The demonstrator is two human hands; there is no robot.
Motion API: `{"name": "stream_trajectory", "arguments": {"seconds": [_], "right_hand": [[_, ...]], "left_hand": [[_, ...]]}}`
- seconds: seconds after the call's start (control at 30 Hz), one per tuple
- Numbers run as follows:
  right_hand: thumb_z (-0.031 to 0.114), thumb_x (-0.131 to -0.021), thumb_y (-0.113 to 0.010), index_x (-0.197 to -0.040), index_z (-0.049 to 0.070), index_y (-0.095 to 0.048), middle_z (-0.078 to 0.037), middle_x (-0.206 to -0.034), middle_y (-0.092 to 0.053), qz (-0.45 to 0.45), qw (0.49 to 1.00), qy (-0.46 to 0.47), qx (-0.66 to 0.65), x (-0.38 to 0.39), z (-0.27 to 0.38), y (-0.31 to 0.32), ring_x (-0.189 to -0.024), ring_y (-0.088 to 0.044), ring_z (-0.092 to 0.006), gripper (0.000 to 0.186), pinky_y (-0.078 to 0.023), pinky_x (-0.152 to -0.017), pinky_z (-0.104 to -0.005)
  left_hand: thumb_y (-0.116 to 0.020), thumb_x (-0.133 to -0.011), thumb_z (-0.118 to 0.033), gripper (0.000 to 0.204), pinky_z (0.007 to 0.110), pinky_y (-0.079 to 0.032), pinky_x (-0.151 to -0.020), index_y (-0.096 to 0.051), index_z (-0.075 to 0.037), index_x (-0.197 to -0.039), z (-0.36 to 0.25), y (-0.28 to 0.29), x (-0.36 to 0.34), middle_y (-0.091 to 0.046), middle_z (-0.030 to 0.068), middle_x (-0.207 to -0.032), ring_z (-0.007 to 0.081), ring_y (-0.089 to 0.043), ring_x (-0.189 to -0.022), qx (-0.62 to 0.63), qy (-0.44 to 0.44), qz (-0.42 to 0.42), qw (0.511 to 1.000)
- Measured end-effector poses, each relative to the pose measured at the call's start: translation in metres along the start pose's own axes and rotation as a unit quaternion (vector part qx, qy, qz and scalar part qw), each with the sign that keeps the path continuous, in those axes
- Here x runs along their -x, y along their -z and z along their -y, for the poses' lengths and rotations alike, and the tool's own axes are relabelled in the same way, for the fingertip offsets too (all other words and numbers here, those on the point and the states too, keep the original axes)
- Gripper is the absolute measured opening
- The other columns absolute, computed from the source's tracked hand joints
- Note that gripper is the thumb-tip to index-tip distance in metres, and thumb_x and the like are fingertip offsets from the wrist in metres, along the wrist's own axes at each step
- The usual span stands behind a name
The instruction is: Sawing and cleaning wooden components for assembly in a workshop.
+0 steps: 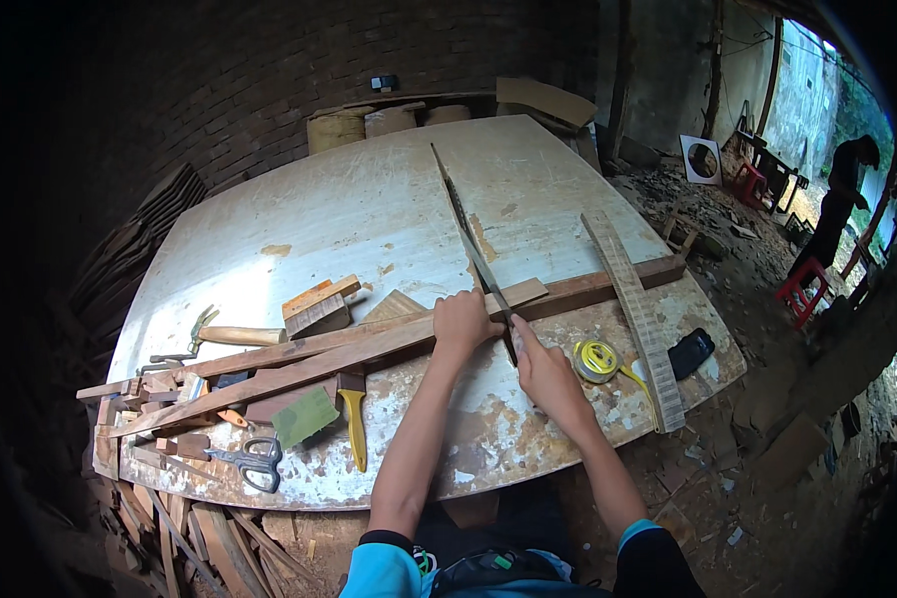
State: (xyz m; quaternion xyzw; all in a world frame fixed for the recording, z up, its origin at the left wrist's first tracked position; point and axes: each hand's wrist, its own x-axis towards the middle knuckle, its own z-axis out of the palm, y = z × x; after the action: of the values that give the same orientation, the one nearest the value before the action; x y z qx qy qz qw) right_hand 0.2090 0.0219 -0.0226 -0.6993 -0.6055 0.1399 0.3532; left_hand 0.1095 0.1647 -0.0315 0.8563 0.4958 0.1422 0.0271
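Observation:
My left hand (460,329) is closed on a long wooden batten (354,364) lying diagonally over a darker beam (608,284) on the worktable. My right hand (543,374), just to its right, grips a long, narrow grey blade-like tool (490,279) crossing the batten and pointing away from me, over a dark lengthwise strip in the tabletop. A yellow tape measure (596,361) and a pale slatted strip (623,309) lie right of my hands. A wooden-handled hammer (239,336), grey scissors (259,465), a yellow-handled brush (355,429) and small offcuts (314,314) lie to the left.
The worn board tabletop (349,219) has curved-looking edges. A black phone-like object (692,352) sits near its right edge. Wood scraps (219,548) pile below. Another person (837,199) stands at the right beside a red stool (805,294). Sacks (334,133) stand behind the table.

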Motion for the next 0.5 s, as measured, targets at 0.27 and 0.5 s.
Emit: {"name": "stream_trajectory", "arguments": {"seconds": [0.27, 0.5], "right_hand": [[0.012, -0.088, -0.048, -0.131, 0.01, -0.044, -0.026, -0.065, -0.057, 0.024, 0.999, 0.021, 0.033, 0.026, -0.003, -0.002, -0.064, -0.059, -0.0423, 0.044, -0.046, -0.059, -0.048], [0.005, -0.085, -0.049, -0.131, 0.01, -0.045, -0.025, -0.061, -0.053, 0.033, 0.997, 0.004, 0.075, 0.02, -0.002, 0.03, -0.056, -0.057, -0.0394, 0.047, -0.044, -0.055, -0.0424]], "left_hand": [[-0.08, -0.056, -0.04, 0.045, 0.036, -0.049, -0.07, -0.065, -0.005, -0.081, 0.017, 0.009, -0.001, -0.067, 0.0114, -0.075, 0.0255, -0.066, -0.072, 0.003, 0.027, 0.028, 0.999], [-0.078, -0.056, -0.041, 0.049, 0.037, -0.05, -0.07, -0.065, -0.003, -0.085, 0.011, 0.001, -0.001, -0.067, 0.0148, -0.075, 0.0297, -0.066, -0.071, 0.019, 0.01, 0.013, 1.0]]}}
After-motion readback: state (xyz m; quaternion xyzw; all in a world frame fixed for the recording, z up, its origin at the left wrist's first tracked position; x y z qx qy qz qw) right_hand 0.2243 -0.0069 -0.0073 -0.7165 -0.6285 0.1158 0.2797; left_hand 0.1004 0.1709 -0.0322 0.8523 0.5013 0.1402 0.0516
